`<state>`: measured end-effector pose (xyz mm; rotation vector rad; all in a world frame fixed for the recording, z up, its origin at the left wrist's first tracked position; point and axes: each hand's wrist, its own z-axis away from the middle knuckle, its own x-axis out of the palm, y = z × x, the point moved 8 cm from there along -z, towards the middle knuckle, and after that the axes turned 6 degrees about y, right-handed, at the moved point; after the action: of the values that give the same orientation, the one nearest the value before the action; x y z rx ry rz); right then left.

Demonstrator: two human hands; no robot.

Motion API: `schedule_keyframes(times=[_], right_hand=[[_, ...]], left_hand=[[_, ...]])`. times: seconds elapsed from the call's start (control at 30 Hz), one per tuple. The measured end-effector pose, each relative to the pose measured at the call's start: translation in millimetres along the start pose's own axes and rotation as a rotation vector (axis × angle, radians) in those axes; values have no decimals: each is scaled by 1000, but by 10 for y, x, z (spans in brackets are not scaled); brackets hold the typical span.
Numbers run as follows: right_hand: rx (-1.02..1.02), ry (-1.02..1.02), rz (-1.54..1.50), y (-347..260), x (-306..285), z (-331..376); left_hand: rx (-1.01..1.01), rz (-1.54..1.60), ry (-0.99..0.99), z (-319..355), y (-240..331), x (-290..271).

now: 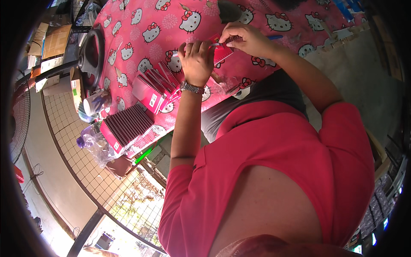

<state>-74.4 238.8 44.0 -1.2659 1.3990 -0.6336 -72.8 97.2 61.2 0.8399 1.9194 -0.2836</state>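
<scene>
A small red spiral notebook (222, 53) lies on the table beneath and between my hands. My left hand (198, 62), with a watch (192, 88) on its wrist, has its fingers curled down over a thin white strip (215, 44), which shows toward my right hand. My right hand (247, 37) is bent in a pinch at the notebook's upper right, close to a dark coil (233, 39). What its fingertips hold is too small to make out. Left of my left forearm several red spiral notebooks (150, 92) lie fanned out.
A neat row of dark-coiled notebooks (128, 125) sits at the table's left edge, beside a clear plastic bag (97, 147). A white cup (92, 105) and a black fan (90, 53) stand beyond. A blue pen (275, 37) lies by my right wrist on the pink patterned tablecloth (141, 38).
</scene>
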Motion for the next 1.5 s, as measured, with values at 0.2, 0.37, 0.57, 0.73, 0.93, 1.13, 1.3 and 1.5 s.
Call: schedule_keyframes(times=[0.2, 0.37, 0.57, 0.73, 0.93, 1.13, 1.3, 1.5], right_hand=[[74, -39, 173, 29, -7, -2], [30, -14, 314, -163, -11, -33], [185, -200, 178, -38, 71, -185], [-516, 70, 846, 435, -267, -565], [214, -509, -484, -52, 30, -448], [320, -397, -544, 104, 123, -350], [196, -439, -342, 75, 147, -344], [204, -355, 0, 138, 63, -425]], left_hand=[[-4, 20, 38, 11, 52, -9], [27, 38, 25, -1, 154, 36], [-32, 83, -13, 74, 85, 74], [25, 21, -71, 102, 41, 127], [-174, -87, 21, 232, -204, -19], [-161, 29, 41, 218, -207, 39], [-183, 105, 48, 199, -251, 18], [-185, 109, 74, 162, -223, -34]])
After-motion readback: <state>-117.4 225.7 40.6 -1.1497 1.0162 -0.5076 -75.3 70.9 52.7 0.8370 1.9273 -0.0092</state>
